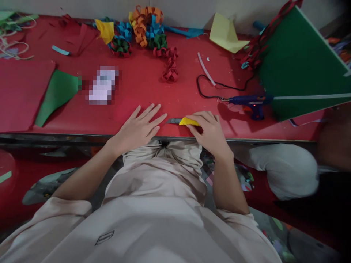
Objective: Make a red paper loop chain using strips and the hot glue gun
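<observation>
A yellow utility knife [189, 121] with its blade out lies low over the red tabletop [131, 87] near the front edge. My right hand [210, 128] has its fingers closed round the yellow handle, and the blade points left. Flat on the table, my left hand [139, 126] spreads its fingers just left of the blade tip, holding nothing. Between the fingertips and the blade there is a small gap.
Right of my hands lie a blue glue gun [252, 104], its black cord and a clear glue stick [206, 68]. A green board [304, 65] leans behind it. Curled paper chains [148, 27], a blurred phone [103, 86] and green paper [59, 95] lie around. Someone's knee [287, 170] is at right.
</observation>
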